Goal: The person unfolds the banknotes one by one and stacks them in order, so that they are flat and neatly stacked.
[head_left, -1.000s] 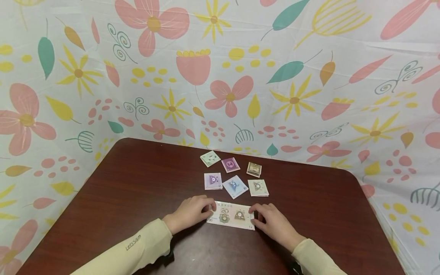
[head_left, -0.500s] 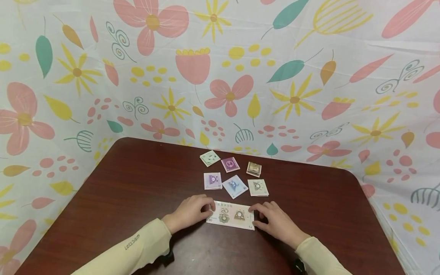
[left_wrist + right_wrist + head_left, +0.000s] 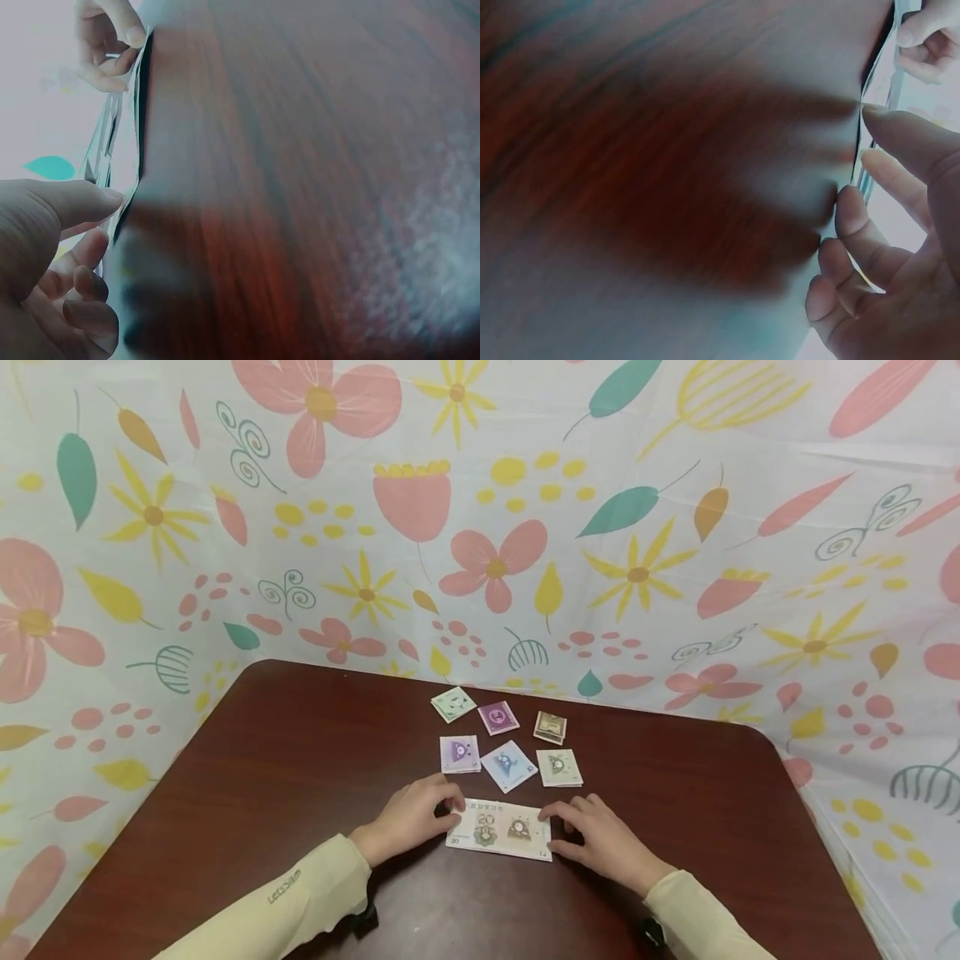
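A pale play banknote [image 3: 498, 830] printed with 20 lies spread out on the dark table, its long side towards me. My left hand [image 3: 416, 814] holds its left end between thumb and curved index finger. At the other end, the thumb and index finger of my right hand [image 3: 603, 842] hold the short edge. Seen from the left wrist, the banknote [image 3: 127, 142] is nearly edge-on and its near end bends a little under my thumb. The right wrist view shows my other right fingers curled, their tips by the tabletop.
Beyond the note lie several folded play banknotes: green [image 3: 453, 703], magenta [image 3: 498, 717], brown [image 3: 551, 727], lilac [image 3: 460, 753], blue [image 3: 510, 766] and cream [image 3: 559, 767]. A flowered cloth [image 3: 495, 568] hangs behind the table [image 3: 300, 760].
The head view has shifted slightly, so everything sits a little further left. Both hands stay at the two ends of the banknote, which still lies in its place.
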The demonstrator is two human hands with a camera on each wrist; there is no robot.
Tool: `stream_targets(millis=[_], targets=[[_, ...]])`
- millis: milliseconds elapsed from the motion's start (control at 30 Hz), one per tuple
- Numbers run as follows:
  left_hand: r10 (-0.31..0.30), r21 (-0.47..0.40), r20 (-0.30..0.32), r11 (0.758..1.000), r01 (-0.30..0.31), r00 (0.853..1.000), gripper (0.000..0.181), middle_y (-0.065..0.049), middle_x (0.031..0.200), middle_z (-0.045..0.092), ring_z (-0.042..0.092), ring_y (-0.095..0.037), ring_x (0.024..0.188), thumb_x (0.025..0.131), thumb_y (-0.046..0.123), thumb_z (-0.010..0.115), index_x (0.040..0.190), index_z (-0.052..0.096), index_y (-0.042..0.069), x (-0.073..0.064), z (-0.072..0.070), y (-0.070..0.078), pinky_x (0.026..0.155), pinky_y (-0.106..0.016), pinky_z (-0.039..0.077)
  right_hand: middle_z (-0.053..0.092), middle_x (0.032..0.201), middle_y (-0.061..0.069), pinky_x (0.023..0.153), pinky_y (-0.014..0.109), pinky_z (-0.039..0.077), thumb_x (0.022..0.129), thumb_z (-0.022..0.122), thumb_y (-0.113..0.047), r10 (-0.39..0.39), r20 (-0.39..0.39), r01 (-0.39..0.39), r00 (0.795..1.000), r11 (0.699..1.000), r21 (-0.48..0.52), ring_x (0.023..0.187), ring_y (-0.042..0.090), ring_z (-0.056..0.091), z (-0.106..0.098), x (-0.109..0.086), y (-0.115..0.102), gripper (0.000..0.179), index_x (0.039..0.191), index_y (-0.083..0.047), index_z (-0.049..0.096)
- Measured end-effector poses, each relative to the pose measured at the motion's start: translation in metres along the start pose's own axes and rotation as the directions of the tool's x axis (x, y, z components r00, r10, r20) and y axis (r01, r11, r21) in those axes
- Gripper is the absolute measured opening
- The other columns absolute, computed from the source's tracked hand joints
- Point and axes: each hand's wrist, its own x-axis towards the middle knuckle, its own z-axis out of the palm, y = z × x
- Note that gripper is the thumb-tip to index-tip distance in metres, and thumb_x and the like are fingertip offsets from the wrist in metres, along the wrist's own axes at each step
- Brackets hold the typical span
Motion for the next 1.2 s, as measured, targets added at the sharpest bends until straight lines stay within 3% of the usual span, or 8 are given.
stream_targets(millis=[200, 367, 600, 933, 1067, 1200], targets=[[-0.015, 0.008, -0.054, 1.0, 0.016, 0.998, 0.005, 0.01, 0.088, 0.06, 0.06, -0.009, 0.079, 0.092, 0.017, 0.077, 0.092, 0.074, 0.021, 0.011, -0.002, 0.003, 0.069, -0.031, 0.05, 0.046, 0.081, -0.013, 0.07, 0.028, 0.039, 0.089, 0.084, -0.026, -0.003, 0.015, 0.002, 1.0, 0.999, 0.033, 0.083, 0.01, 0.039, -0.001, 0.0, 0.005, 0.035, 0.12, -0.029, 0.066], [-0.037, 0.004, -0.102, 0.999, 0.038, 0.994, 0.004, 0.007, 0.088, 0.062, 0.063, -0.011, 0.079, 0.093, 0.018, 0.078, 0.091, 0.074, 0.019, 0.033, -0.004, 0.01, 0.067, -0.033, 0.051, 0.046, 0.08, -0.013, 0.069, 0.027, 0.038, 0.09, 0.083, -0.024, -0.002, 0.02, 0.001, 1.0, 0.998, 0.057, 0.083, 0.01, 0.038, -0.004, -0.001, 0.01, 0.036, 0.121, -0.029, 0.065], [-0.103, 0.061, -0.102, 0.992, 0.11, 0.989, 0.004, 0.001, 0.093, 0.067, 0.065, -0.015, 0.078, 0.096, 0.021, 0.076, 0.096, 0.074, 0.017, 0.064, -0.002, 0.022, 0.063, -0.035, 0.052, 0.045, 0.081, -0.014, 0.07, 0.026, 0.037, 0.091, 0.082, -0.027, -0.014, 0.031, 0.012, 0.999, 0.997, 0.076, 0.083, 0.008, 0.037, -0.003, -0.002, 0.011, 0.034, 0.121, -0.029, 0.065], [-0.212, 0.161, -0.078, 0.962, 0.222, 0.974, 0.022, 0.0, 0.088, 0.064, 0.064, -0.021, 0.074, 0.093, 0.031, 0.08, 0.103, 0.074, 0.013, 0.097, -0.001, 0.025, 0.064, -0.04, 0.053, 0.046, 0.082, -0.013, 0.071, 0.027, 0.037, 0.093, 0.081, -0.028, -0.016, 0.076, 0.008, 0.997, 0.994, 0.107, 0.083, 0.009, 0.037, -0.001, 0.003, 0.011, 0.034, 0.122, -0.029, 0.063], [-0.224, 0.185, -0.022, 0.957, 0.224, 0.974, 0.024, 0.0, 0.089, 0.063, 0.063, -0.023, 0.077, 0.091, 0.033, 0.082, 0.101, 0.072, 0.013, 0.104, 0.001, 0.027, 0.068, -0.042, 0.052, 0.046, 0.082, -0.013, 0.07, 0.027, 0.037, 0.092, 0.081, -0.027, -0.007, 0.079, -0.003, 0.997, 0.993, 0.114, 0.083, 0.009, 0.037, -0.003, 0.004, 0.01, 0.035, 0.121, -0.029, 0.063], [-0.264, 0.188, 0.033, 0.949, 0.253, 0.964, 0.028, -0.003, 0.094, 0.062, 0.063, -0.024, 0.082, 0.088, 0.033, 0.085, 0.1, 0.07, 0.012, 0.103, 0.004, 0.033, 0.073, -0.043, 0.053, 0.046, 0.082, -0.012, 0.07, 0.027, 0.037, 0.093, 0.08, -0.027, -0.006, 0.101, -0.007, 0.995, 0.992, 0.124, 0.082, 0.009, 0.038, -0.003, 0.003, 0.009, 0.034, 0.122, -0.029, 0.063]])
